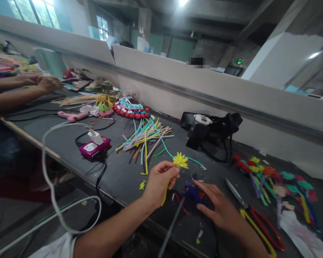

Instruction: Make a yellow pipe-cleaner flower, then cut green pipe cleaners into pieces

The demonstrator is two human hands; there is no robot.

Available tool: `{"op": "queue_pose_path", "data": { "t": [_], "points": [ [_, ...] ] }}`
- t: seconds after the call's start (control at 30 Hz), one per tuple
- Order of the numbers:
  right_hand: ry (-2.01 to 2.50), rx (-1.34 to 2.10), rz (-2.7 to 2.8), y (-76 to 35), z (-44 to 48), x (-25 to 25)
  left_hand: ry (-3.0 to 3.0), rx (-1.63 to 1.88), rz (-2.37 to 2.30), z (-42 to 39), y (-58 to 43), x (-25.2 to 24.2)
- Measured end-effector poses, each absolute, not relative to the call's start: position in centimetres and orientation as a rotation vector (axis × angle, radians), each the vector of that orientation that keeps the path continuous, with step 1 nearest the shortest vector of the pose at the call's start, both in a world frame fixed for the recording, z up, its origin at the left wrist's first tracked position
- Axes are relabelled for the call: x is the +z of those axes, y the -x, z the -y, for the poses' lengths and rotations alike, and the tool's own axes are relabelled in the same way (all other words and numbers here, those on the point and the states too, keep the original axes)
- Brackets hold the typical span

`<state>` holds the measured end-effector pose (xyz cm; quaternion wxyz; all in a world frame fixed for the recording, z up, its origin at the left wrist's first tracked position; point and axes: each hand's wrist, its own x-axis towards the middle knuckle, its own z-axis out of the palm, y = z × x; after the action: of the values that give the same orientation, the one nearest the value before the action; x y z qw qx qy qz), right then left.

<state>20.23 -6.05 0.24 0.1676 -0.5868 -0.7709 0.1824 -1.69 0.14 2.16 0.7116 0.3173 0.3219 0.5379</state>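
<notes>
My left hand is closed round the stem of a yellow fuzzy flower, with its head above my thumb and fingertips. The yellow stem comes out below my fingers. My right hand has its fingers apart beside a blue glue gun on the table; whether a fingertip touches it I cannot tell. A long grey rod runs from the glue gun toward me. Near the left hand lies a small yellow fuzzy piece.
Scissors with red and yellow handles lie right of my right hand, by finished fuzzy flowers. Loose pipe cleaners lie ahead. At left are a purple power socket, a pink glue gun and another person's hands.
</notes>
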Motion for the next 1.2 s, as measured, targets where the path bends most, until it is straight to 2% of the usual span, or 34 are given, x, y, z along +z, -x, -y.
{"op": "queue_pose_path", "data": {
  "t": [0.17,0.4,0.87,1.1,1.2],
  "points": [
    [1.600,0.297,1.783,-17.1,7.1,2.5,-0.756,1.175,-0.733,0.1,1.1,1.8],
    [1.555,0.187,1.686,-13.7,7.3,3.4,-0.740,1.126,-0.726,1.1,0.1,2.1],
    [1.579,0.294,1.577,-13.4,7.2,3.9,-0.677,1.022,-0.552,1.9,-0.4,3.6],
    [1.528,0.409,1.414,-13.5,7.2,4.2,-0.559,1.021,-0.521,2.4,-1.1,3.5],
    [1.456,0.564,1.289,-13.3,6.8,3.8,-0.573,1.064,-0.564,2.8,-1.5,3.5]
  ]
}}
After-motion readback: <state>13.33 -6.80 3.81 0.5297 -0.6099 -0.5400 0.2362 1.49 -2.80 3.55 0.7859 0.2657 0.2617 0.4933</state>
